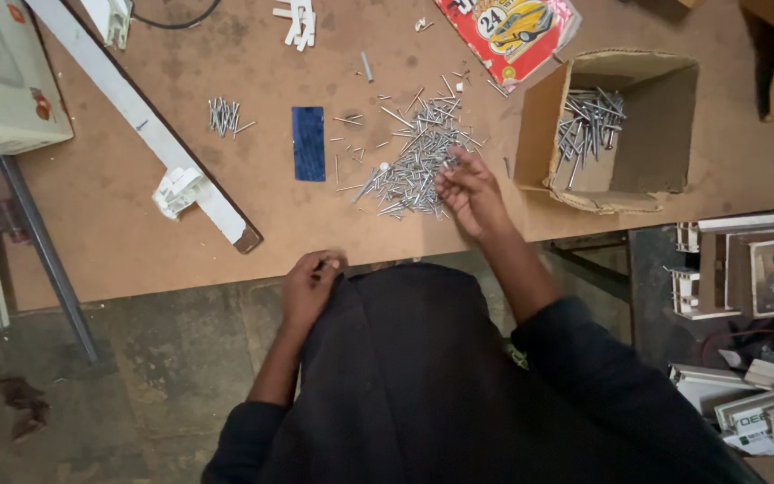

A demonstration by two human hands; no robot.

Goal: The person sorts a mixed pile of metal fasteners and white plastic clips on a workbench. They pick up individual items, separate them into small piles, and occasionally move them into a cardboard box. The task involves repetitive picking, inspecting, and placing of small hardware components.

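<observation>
- Right hand (469, 193) is down on the near-right edge of the nail pile, fingers loosely curled and spread over the heap, tips touching the nails; whether any are pinched between them I cannot tell.
- Left hand (309, 285) sits at the near edge of the table, against the dark garment, curled nearly closed; something thin seems held in the fingers, too small to make out.
- Brown worktable (100, 206) carries everything, its top scuffed and dusty.
- Long white strip (136, 121) lies slantwise across the left part of the table.
- Cardboard box (539, 125) stands open just right of the pile, with a bundle of nails (589, 125) inside at its far side.
- Loose pile of silver nails (409, 161) lies mid-table, between the blue piece and the box.
- Blue rectangular piece (308, 143) lies flat just left of the pile.
- Small cluster of nails (224, 116) lies apart, further left.
</observation>
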